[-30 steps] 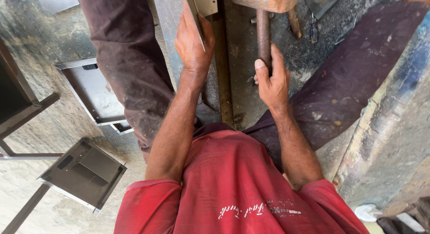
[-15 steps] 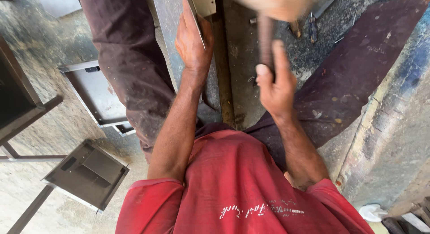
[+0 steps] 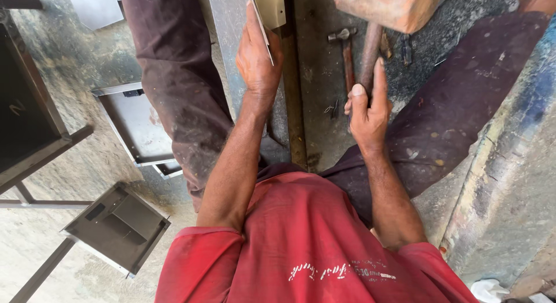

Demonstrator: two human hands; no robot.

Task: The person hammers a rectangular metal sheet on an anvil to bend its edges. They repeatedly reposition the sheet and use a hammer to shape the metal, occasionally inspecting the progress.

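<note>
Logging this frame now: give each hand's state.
Left hand: closed on the thin pale sheet-metal piece.
Right hand: closed on the brown wooden mallet handle.

view: one camera on my head | facing: straight down over my chest and legs | range: close | overlap: none, single view

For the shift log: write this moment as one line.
left hand: grips sheet-metal piece | right hand: holds wooden mallet by handle | small hammer: lies on floor between hands
</note>
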